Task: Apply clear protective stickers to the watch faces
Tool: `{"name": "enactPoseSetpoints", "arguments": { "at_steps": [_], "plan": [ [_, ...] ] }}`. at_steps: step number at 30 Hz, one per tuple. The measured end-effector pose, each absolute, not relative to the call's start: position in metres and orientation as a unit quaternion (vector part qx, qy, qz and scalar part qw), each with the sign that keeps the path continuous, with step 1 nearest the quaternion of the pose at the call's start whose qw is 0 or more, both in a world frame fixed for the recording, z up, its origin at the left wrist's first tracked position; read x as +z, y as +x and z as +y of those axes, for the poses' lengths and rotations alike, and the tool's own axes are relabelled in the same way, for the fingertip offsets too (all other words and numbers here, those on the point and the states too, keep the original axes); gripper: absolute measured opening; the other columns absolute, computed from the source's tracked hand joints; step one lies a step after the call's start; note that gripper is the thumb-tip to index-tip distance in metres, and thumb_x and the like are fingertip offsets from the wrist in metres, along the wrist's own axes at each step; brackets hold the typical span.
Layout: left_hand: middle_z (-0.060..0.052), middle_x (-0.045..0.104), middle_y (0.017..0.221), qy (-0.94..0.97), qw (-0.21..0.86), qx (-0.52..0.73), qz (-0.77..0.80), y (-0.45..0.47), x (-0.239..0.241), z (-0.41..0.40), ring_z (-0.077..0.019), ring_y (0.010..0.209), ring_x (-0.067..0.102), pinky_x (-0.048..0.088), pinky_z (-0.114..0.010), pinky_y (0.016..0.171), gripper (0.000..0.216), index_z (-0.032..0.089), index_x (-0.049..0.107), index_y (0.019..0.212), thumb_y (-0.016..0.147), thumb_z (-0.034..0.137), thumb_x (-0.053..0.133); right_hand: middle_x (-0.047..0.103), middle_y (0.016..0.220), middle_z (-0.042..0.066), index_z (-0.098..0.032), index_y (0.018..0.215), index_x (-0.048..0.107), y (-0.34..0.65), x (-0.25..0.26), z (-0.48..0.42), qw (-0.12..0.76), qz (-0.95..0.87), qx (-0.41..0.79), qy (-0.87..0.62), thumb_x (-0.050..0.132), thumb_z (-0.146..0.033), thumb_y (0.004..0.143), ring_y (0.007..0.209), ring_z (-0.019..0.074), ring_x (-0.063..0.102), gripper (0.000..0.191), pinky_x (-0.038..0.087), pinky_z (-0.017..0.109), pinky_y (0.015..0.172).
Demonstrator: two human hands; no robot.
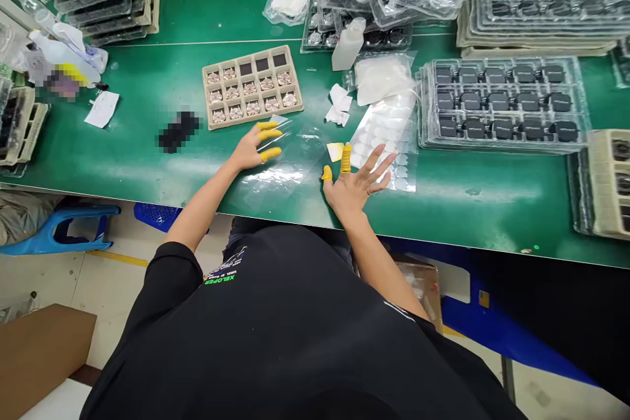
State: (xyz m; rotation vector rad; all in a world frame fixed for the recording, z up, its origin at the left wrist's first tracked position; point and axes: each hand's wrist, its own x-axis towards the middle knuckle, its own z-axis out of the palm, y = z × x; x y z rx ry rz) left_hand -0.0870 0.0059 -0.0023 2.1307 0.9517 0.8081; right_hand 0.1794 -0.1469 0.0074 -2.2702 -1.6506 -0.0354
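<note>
My left hand [256, 149] lies on a sheet of clear plastic film [275, 174], with yellow finger cots on several fingers. My right hand [353, 187] is spread just past the film's right side, its thumb and index finger in yellow cots. Its fingertips reach toward a sheet of white round stickers [382, 138], and a small yellow paper slip [335, 151] lies by its index finger. Above my left fingers sits a tan tray [251, 86] of round metallic parts, with several pockets showing dark.
The green workbench [147, 170] ends in a front edge near my forearms. A clear tray stack of dark parts [502, 105] stands to the right. A white plastic bottle [348, 44], white paper scraps [338, 105] and a pixelated black object [178, 131] lie nearby.
</note>
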Motion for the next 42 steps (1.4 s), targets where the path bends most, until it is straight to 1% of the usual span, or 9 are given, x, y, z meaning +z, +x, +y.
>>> {"name": "enactPoseSetpoints", "arguments": {
  "at_steps": [4,8,14,22,25,30,35,39,42],
  "plan": [
    [-0.008,0.055,0.164,0.918,0.310,0.117,0.217,-0.073,0.011,-0.008,-0.0417,0.159,0.042,0.014,-0.067,0.137,0.088,0.036,0.071,0.139,0.060,0.070,0.094,0.016,0.175,0.026,-0.034,0.167,0.039,0.179,0.007,-0.147,0.162,-0.581,-0.019,-0.798,0.045,-0.052,0.104,0.163,0.0551,0.009,0.065,0.024,0.081,0.113],
    [-0.006,0.058,0.162,0.925,0.292,0.104,0.219,-0.067,0.009,-0.016,-0.0387,0.158,0.046,0.005,-0.068,0.137,0.073,0.038,0.072,0.137,0.070,0.060,0.093,0.017,0.175,0.025,-0.036,0.167,0.040,0.178,0.007,-0.147,0.159,-0.588,-0.018,-0.793,0.045,-0.051,0.105,0.163,0.0549,0.010,0.064,0.025,0.081,0.114],
    [0.001,0.078,0.135,0.885,0.343,0.165,0.270,-0.065,-0.008,-0.025,-0.0244,0.139,0.067,0.032,-0.056,0.136,0.024,0.036,0.082,0.116,0.094,0.034,0.073,0.019,0.175,0.025,-0.031,0.164,0.046,0.182,0.000,-0.146,0.177,-0.583,-0.021,-0.792,0.045,-0.053,0.104,0.164,0.0533,0.008,0.064,0.024,0.080,0.115],
    [-0.008,0.081,0.124,0.824,0.357,0.261,0.355,-0.049,-0.014,-0.072,-0.0230,0.115,0.079,0.061,-0.041,0.110,0.039,0.026,0.070,0.138,0.102,0.033,0.058,0.037,0.165,0.019,-0.025,0.122,0.076,0.179,-0.014,-0.160,0.148,-0.733,0.057,-0.661,0.083,-0.073,0.066,0.165,0.0520,0.004,0.074,0.018,0.074,0.124],
    [-0.009,0.080,0.126,0.802,0.387,0.289,0.353,-0.025,-0.014,-0.100,-0.0213,0.111,0.079,0.063,-0.037,0.104,0.055,0.024,0.047,0.159,0.106,0.040,0.053,0.042,0.163,0.020,-0.022,0.113,0.076,0.171,-0.015,-0.161,0.156,-0.791,0.107,-0.582,0.083,-0.065,0.072,0.167,0.0443,0.009,0.060,0.027,0.068,0.127],
    [-0.010,0.069,0.140,0.741,0.470,0.312,0.363,0.013,-0.022,-0.122,-0.0286,0.125,0.072,0.057,-0.051,0.113,0.076,0.034,0.030,0.167,0.100,0.049,0.064,0.054,0.157,0.017,-0.021,0.120,0.073,0.166,-0.019,-0.161,0.228,-0.772,0.169,-0.568,0.059,-0.034,0.095,0.152,0.0286,0.049,0.031,0.052,0.053,0.118],
    [-0.015,0.053,0.147,0.674,0.455,0.396,0.426,0.019,-0.028,-0.117,-0.0292,0.133,0.061,0.053,-0.051,0.116,0.068,0.030,0.042,0.157,0.102,0.069,0.048,0.067,0.146,0.016,-0.018,0.130,0.071,0.174,-0.029,-0.165,0.376,-0.719,0.140,-0.568,0.048,-0.031,0.095,0.130,0.0238,0.069,0.044,0.063,0.040,0.105],
    [-0.015,0.046,0.149,0.656,0.446,0.408,0.453,0.013,-0.027,-0.106,-0.0287,0.135,0.056,0.044,-0.050,0.123,0.067,0.029,0.043,0.156,0.105,0.071,0.034,0.075,0.121,0.018,-0.016,0.119,0.077,0.180,-0.040,-0.166,0.448,-0.634,0.059,-0.627,0.045,-0.026,0.087,0.118,0.0269,0.074,0.046,0.063,0.046,0.101],
    [-0.015,0.046,0.149,0.655,0.410,0.392,0.499,0.003,-0.023,-0.083,-0.0297,0.132,0.054,0.038,-0.053,0.126,0.064,0.030,0.045,0.156,0.103,0.066,0.048,0.074,0.096,0.017,-0.015,0.101,0.080,0.195,-0.045,-0.169,0.459,-0.572,0.018,-0.679,0.041,-0.029,0.084,0.098,0.0314,0.076,0.045,0.064,0.053,0.091]
  ]
}}
